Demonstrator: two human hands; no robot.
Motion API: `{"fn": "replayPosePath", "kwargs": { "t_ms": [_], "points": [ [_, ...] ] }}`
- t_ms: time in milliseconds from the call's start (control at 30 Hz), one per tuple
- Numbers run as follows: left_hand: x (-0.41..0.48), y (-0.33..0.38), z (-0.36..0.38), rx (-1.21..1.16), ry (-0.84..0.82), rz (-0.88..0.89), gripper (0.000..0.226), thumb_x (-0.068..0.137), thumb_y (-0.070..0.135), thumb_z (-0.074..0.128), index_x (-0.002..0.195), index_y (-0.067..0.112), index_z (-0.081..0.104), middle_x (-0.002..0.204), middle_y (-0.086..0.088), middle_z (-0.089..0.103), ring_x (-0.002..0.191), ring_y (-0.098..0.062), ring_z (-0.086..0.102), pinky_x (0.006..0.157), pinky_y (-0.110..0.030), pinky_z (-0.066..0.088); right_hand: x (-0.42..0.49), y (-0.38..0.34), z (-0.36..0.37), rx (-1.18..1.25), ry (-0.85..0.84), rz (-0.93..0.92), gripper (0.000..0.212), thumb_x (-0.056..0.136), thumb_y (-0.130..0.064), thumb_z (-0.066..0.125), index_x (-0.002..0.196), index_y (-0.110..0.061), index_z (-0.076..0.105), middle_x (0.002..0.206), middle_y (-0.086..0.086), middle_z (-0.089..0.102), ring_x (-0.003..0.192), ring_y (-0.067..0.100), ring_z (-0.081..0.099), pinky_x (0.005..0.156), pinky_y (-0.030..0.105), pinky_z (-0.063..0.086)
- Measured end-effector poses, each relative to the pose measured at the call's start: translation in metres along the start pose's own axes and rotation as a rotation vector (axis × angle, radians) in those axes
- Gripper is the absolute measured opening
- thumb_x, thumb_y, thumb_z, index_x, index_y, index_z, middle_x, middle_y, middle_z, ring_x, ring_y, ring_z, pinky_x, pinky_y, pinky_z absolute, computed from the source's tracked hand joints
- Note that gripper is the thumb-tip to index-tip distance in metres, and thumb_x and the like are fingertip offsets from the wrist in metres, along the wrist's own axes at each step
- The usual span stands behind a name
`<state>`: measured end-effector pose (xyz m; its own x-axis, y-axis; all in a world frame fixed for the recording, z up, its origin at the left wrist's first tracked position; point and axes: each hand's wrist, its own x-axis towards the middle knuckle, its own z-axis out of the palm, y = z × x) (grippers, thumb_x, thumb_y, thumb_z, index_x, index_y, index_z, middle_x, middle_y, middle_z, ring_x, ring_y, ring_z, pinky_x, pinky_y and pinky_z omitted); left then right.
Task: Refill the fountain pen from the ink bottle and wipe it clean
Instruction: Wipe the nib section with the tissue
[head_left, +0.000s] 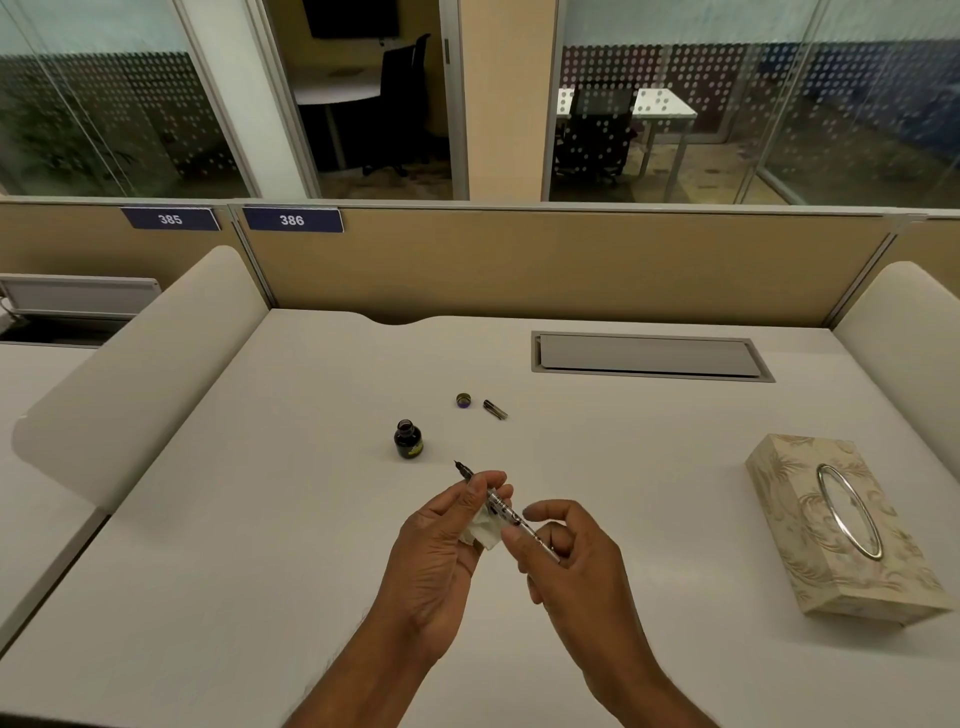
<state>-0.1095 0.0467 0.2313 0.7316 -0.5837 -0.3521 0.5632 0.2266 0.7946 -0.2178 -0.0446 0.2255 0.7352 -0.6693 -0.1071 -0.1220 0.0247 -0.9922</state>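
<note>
My left hand (441, 545) holds a crumpled white tissue (485, 530) and pinches the front part of the fountain pen (506, 512), whose dark nib (462, 470) points up and left toward the ink bottle. My right hand (566, 556) pinches the pen's clear rear section between thumb and forefinger. The small dark ink bottle (408, 439) stands uncapped on the white desk (311, 519), just beyond the nib. Its cap (464, 400) lies farther back, beside a dark pen part (495, 409).
A patterned tissue box (836, 525) with an oval opening lies at the right. A grey cable hatch (649, 356) is set into the desk at the back right. Padded side dividers (156, 364) flank the desk, and a beige partition (519, 260) closes the back.
</note>
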Motion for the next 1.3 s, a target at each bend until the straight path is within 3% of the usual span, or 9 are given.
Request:
{"fn": "replayPosePath", "kwargs": {
  "t_ms": [167,267,433,500,600,767,867,967,1300],
  "points": [
    [-0.001,0.0,0.001,-0.001,-0.001,0.002,0.033,0.08,0.024,0.072,0.106,0.005,0.08,0.117,-0.019,0.077,0.113,-0.029,0.073,0.102,-0.04,0.051,-0.002,-0.001,0.0,0.048,-0.023,0.038,0.019,0.097,-0.032,0.064,0.081,-0.022,0.068,0.061,0.003,0.064,0.049,0.012,0.048,0.046,0.018,0.039],
    [-0.001,0.0,0.001,-0.002,0.003,-0.002,0.031,0.081,0.023,0.071,0.106,0.006,0.081,0.117,-0.018,0.077,0.112,-0.028,0.074,0.101,-0.039,0.052,-0.003,-0.001,0.0,0.001,0.016,0.006,0.009,0.092,-0.03,0.071,0.091,-0.024,0.065,0.061,0.0,0.064,0.05,0.01,0.053,0.05,0.017,0.045],
    [-0.002,-0.001,0.0,-0.003,-0.006,-0.007,0.032,0.081,0.024,0.072,0.106,0.006,0.08,0.118,-0.018,0.077,0.114,-0.028,0.073,0.103,-0.04,0.051,-0.005,-0.003,0.0,0.033,-0.006,0.035,0.016,0.096,-0.03,0.065,0.081,-0.024,0.068,0.061,0.009,0.064,0.049,0.012,0.049,0.046,0.018,0.04],
    [-0.003,-0.001,0.0,-0.007,-0.01,-0.013,0.033,0.081,0.025,0.072,0.107,0.006,0.08,0.118,-0.018,0.077,0.114,-0.028,0.073,0.103,-0.04,0.05,-0.006,-0.004,-0.001,0.006,0.011,0.013,0.005,0.093,-0.031,0.069,0.09,-0.028,0.068,0.061,0.007,0.063,0.05,0.009,0.051,0.048,0.016,0.044],
    [-0.004,-0.001,0.0,-0.004,-0.012,-0.016,0.031,0.082,0.024,0.072,0.106,0.007,0.08,0.118,-0.017,0.077,0.114,-0.028,0.073,0.102,-0.039,0.051,-0.007,-0.001,-0.001,-0.052,0.032,-0.019,0.009,0.092,-0.028,0.072,0.087,-0.024,0.065,0.062,0.003,0.065,0.05,0.006,0.054,0.052,0.017,0.047],
    [-0.005,-0.003,0.001,-0.009,-0.009,-0.024,0.031,0.081,0.024,0.072,0.106,0.006,0.081,0.117,-0.017,0.077,0.113,-0.029,0.073,0.1,-0.038,0.053,-0.009,-0.003,-0.003,0.042,-0.016,0.095,0.02,0.096,-0.03,0.066,0.079,-0.02,0.069,0.057,0.003,0.063,0.047,0.012,0.048,0.045,0.016,0.039],
    [-0.005,-0.004,0.0,-0.02,-0.015,-0.031,0.03,0.082,0.022,0.071,0.105,0.006,0.08,0.118,-0.018,0.077,0.113,-0.029,0.073,0.099,-0.037,0.053,-0.012,-0.003,-0.002,-0.011,0.019,0.031,0.008,0.09,-0.03,0.073,0.087,-0.026,0.067,0.06,0.002,0.064,0.049,0.008,0.052,0.049,0.017,0.045],
    [-0.006,-0.006,0.002,-0.021,-0.03,-0.04,0.032,0.081,0.023,0.072,0.107,0.005,0.08,0.118,-0.018,0.077,0.114,-0.029,0.073,0.097,-0.036,0.054,-0.014,-0.002,-0.002,-0.078,0.063,-0.02,0.013,0.092,-0.027,0.071,0.081,-0.026,0.063,0.06,0.003,0.063,0.049,0.006,0.052,0.052,0.02,0.047],
    [-0.009,-0.009,0.008,-0.042,-0.053,-0.064,0.033,0.078,0.023,0.074,0.105,0.005,0.081,0.117,-0.017,0.078,0.113,-0.029,0.073,0.097,-0.035,0.055,-0.018,-0.007,-0.009,0.121,-0.084,0.252,0.028,0.098,-0.026,0.062,0.074,-0.017,0.073,0.052,0.003,0.054,0.043,0.014,0.043,0.043,0.021,0.033]
  ]
}}
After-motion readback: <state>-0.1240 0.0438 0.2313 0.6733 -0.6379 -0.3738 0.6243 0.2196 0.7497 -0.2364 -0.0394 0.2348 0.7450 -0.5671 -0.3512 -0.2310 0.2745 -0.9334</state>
